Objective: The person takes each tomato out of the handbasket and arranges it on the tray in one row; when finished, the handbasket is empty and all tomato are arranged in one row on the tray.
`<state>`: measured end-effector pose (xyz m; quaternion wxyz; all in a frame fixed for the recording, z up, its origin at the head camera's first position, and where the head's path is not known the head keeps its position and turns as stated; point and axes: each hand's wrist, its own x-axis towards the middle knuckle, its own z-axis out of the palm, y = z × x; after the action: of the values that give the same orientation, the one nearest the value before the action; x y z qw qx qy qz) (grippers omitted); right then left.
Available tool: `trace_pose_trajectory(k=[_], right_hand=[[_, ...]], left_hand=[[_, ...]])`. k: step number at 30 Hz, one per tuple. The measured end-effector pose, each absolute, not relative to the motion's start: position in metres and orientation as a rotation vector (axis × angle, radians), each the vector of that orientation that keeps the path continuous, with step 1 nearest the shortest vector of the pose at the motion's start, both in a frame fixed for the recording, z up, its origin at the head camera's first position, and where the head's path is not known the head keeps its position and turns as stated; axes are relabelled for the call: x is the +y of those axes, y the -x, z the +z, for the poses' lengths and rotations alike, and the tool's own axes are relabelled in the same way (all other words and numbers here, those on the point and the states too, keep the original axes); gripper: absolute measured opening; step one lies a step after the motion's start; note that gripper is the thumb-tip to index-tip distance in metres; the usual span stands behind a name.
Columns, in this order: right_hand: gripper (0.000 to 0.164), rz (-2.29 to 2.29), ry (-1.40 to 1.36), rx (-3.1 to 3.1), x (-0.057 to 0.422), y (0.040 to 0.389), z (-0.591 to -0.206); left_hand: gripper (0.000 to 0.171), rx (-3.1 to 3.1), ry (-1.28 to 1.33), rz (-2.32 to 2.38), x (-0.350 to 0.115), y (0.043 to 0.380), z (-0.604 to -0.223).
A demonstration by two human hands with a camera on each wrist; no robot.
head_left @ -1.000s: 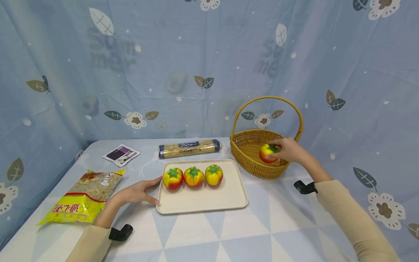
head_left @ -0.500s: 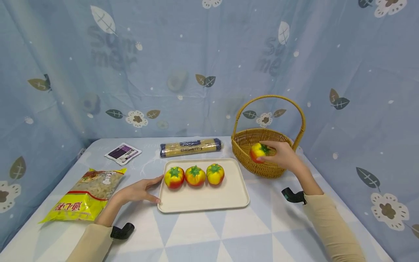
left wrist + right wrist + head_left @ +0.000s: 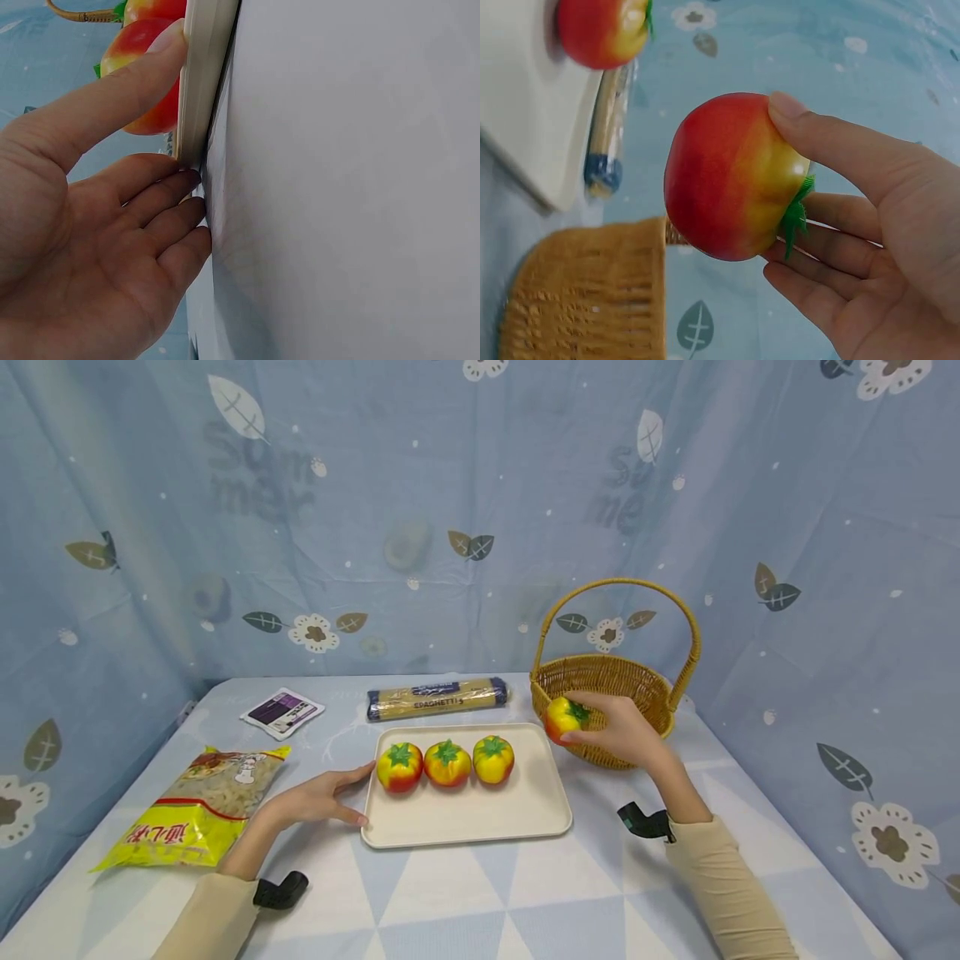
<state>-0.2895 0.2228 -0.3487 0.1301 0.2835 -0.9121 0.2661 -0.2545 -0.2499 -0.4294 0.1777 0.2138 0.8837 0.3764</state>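
My right hand (image 3: 617, 731) pinches a red and yellow tomato (image 3: 731, 180) with a green leafy top between thumb and fingers. In the head view this tomato overlaps the near left rim of the wicker basket (image 3: 592, 752) and sits close to the cream tray (image 3: 465, 822). Three similar tomatoes stand in a row on the tray: a left one (image 3: 400, 767), a middle one (image 3: 447, 763) and a right one (image 3: 493, 760). My left hand (image 3: 318, 797) rests at the tray's left edge, its thumb (image 3: 161, 56) touching the rim and its relaxed fingers spread beside it.
Behind the tray lies a spaghetti pack (image 3: 437, 699). At the back left is a small white and purple packet (image 3: 282, 713), with a yellow bag of pasta (image 3: 198, 810) in front of it, beside my left forearm. The basket's tall handle (image 3: 622, 582) arches over it.
My right hand has carried the tomato leftward, from over the basket's inside to its left rim near the tray. The left hand and the three tomatoes on the tray stay in place.
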Motion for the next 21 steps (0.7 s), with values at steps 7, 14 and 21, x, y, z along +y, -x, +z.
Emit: trace_pose_trajectory(k=[7,14,21], right_hand=[[0.065,0.756,-0.893,-2.666,0.21,0.292,-0.358],[0.062,0.751,-0.956,-2.686,0.201,0.296,-0.369],[0.062,0.75,-0.978,-2.776,0.195,0.301,-0.384]], left_hand=[[0.098,2.488,-0.602,1.072,-0.251,0.254,-0.431],[0.099,2.492,-0.615,1.063,-0.253,0.256,-0.431],[0.097,2.48,-0.606,1.081,-0.252,0.256,-0.43]])
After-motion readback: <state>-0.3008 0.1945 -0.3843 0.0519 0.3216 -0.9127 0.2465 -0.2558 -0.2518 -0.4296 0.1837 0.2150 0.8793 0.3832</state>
